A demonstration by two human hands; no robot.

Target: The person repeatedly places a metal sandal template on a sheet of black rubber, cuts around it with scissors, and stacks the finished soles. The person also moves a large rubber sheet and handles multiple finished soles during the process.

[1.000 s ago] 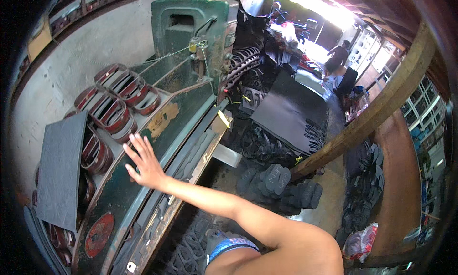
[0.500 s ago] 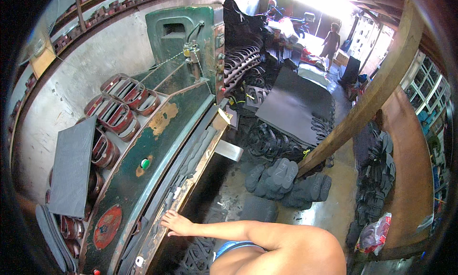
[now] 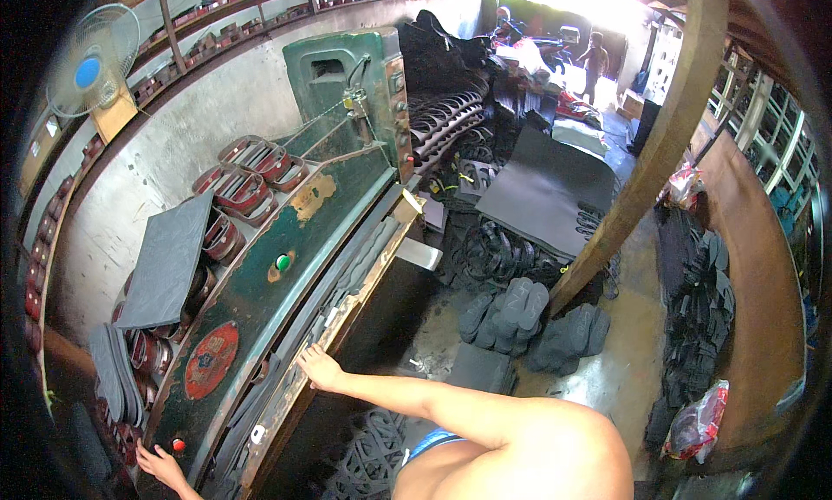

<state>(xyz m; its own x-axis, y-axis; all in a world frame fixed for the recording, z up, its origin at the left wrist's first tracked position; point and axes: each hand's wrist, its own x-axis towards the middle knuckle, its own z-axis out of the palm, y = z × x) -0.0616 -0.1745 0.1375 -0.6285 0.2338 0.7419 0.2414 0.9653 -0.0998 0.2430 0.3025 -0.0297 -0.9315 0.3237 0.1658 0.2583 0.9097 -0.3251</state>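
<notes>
Fingers spread and holding nothing, the left hand (image 3: 165,467) on my feed is just beside the red button (image 3: 178,445) on the green machine (image 3: 247,301). Further right, I see the right hand (image 3: 321,369) touching the wooden ledge (image 3: 352,307) along its front; whether those parted fingers grip I cannot tell.

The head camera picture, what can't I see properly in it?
All in the head view:
Left hand: the lower edge cuts off the arm behind it.
Right hand: its own back hides the palm.
Red-brown frames: the dark grey sheet hides parts of some.
Fan: its blades are blurred.
Distant person: too small to tell what their hands do.
</notes>
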